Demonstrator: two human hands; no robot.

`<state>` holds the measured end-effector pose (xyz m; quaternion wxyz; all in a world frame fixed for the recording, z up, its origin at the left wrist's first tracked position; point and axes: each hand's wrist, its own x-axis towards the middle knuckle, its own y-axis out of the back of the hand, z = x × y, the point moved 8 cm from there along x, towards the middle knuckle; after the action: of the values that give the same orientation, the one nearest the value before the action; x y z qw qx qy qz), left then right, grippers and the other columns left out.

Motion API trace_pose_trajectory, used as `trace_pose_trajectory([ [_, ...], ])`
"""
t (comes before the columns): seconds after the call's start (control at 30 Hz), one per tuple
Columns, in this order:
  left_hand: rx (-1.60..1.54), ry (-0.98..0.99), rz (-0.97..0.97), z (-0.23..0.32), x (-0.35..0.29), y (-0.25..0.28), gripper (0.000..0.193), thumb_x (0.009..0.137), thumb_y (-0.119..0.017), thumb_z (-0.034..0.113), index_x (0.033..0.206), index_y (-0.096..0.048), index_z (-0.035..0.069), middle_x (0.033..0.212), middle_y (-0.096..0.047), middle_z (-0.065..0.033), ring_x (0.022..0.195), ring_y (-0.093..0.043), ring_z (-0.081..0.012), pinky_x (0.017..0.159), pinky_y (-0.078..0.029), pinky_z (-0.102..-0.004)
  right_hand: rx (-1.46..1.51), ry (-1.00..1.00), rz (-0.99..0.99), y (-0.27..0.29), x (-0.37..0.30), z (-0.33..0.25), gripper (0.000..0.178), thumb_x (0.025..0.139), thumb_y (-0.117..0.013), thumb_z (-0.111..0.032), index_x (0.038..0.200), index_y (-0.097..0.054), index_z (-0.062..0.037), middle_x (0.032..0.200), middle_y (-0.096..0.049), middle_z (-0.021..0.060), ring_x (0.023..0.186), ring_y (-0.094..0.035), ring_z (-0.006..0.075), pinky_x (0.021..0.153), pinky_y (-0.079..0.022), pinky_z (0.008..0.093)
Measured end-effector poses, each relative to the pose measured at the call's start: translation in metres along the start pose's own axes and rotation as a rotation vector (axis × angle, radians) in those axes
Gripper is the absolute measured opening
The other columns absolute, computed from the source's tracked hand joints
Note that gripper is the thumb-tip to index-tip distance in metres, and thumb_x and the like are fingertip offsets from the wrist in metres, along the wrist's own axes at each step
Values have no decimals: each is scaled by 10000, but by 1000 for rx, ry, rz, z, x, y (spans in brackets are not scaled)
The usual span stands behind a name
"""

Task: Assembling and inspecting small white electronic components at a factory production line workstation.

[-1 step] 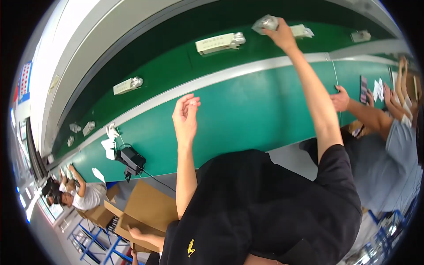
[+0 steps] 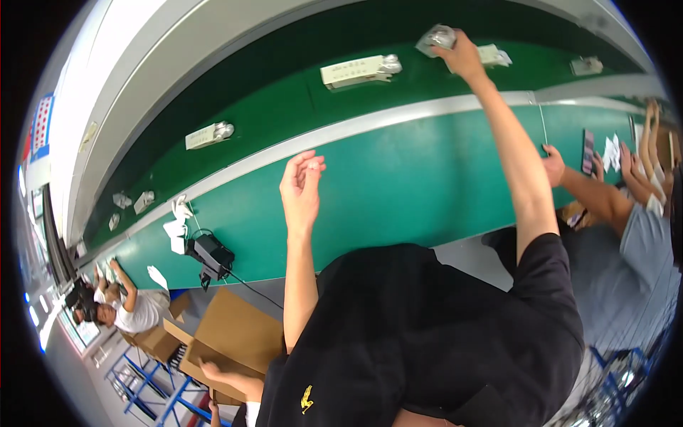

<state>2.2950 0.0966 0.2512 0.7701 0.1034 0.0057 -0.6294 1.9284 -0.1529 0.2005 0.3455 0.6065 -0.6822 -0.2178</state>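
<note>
My right hand (image 2: 462,57) reaches over the dark green belt (image 2: 284,107) at the far side. Its fingers are closed on a clear plastic bag (image 2: 435,39) with something silvery inside; the exact kind does not show. Just right of that hand lies a pale box (image 2: 492,55), partly hidden by it. To the left rests another pale printed box (image 2: 352,72) with a bagged silvery piece (image 2: 390,64) at its right end. Above the green tabletop (image 2: 391,178) hangs my left hand (image 2: 302,188), fingers curled toward the thumb around a small whitish bit I cannot make out.
A metal rail (image 2: 405,112) divides tabletop and belt. More boxes (image 2: 206,136) sit along the belt. A black power adapter (image 2: 212,252) with cable lies at the table's left, near an open cardboard box (image 2: 238,331). Co-workers' arms (image 2: 590,188) come in at right.
The pale boxes on the belt appear slightly farther right. My right hand with the plastic bag has shifted a little to the right too. My left hand is nearly still.
</note>
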Motion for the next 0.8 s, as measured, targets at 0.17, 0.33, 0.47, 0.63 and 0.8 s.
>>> trace_pose_trajectory([
  [0.17, 37, 4, 71, -13, 1, 11, 254, 913, -559, 147, 1109, -546, -15, 974, -644, -109, 876, -606, -148, 809, -480, -273, -41, 103, -247, -9, 34, 18, 786, 684, -746, -409, 1282, -404, -31, 1178, -545, 196, 1064, -549, 318, 895, -437, 364],
  [0.33, 157, -5, 150, -21, 3, 26, 244, 904, -571, 151, 1082, -565, -16, 947, -653, -107, 853, -612, -148, 798, -482, -275, -836, 224, -568, 8, 41, 108, 1060, 609, -761, -435, 1458, -163, -220, 1435, -327, 160, 1310, -341, 329, 1053, -312, 428],
  [0.47, 115, -34, 173, -20, 11, 26, 236, 901, -574, 153, 1066, -576, -17, 923, -659, -105, 837, -617, -148, 783, -484, -274, -930, 65, -608, 7, 12, 163, 848, 632, -729, -316, 1367, -323, -197, 1349, -416, 145, 1257, -396, 328, 1004, -355, 469],
  [0.63, 131, -63, 158, -13, 13, 23, 237, 895, -581, 147, 1070, -576, -13, 915, -660, -106, 837, -618, -151, 773, -483, -273, -979, -111, -674, 25, -19, 151, 624, 658, -691, -252, 1219, -444, -132, 1151, -549, 142, 1089, -536, 339, 892, -440, 486],
  [0.8, 309, -96, 51, -30, -1, 14, 283, 844, -631, 139, 1086, -573, 4, 988, -640, -130, 899, -614, -222, 820, -475, -321, -829, -6, -724, 9, -109, 36, 632, 646, -692, -292, 1193, -478, -58, 1123, -559, 205, 969, -600, 364, 820, -495, 445],
])
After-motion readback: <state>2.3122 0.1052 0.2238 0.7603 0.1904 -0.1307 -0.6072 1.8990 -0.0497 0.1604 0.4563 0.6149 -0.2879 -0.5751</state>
